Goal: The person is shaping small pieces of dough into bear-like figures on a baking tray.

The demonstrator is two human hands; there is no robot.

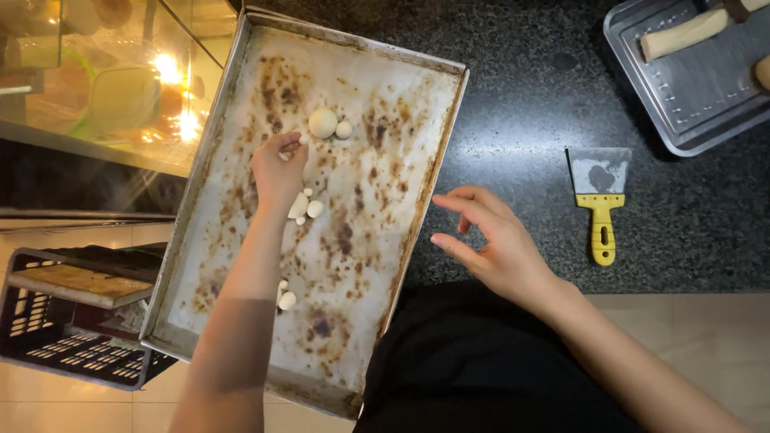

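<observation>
Dough balls (323, 123) lie on the lined tray (241, 48), the largest pair just beyond the left hand (279, 167), a smaller cluster (305, 207) under its wrist side, and one more (286, 301) further back along the forearm. In the head view, the left hand hovers low over the paper (385, 160), fingers curled down with the tips pinched near a small piece; whether it grips anything I cannot tell. The right hand (489, 236) hangs open and empty over the dark counter (521, 96), just off the tray's edge.

The tray overhangs the counter toward the body, so a press from the left forearm could tip it. The forearm also passes over the cluster and could squash it. The yellow scraper (600, 204) lies well to the right of the right hand, near a second tray (698, 104).
</observation>
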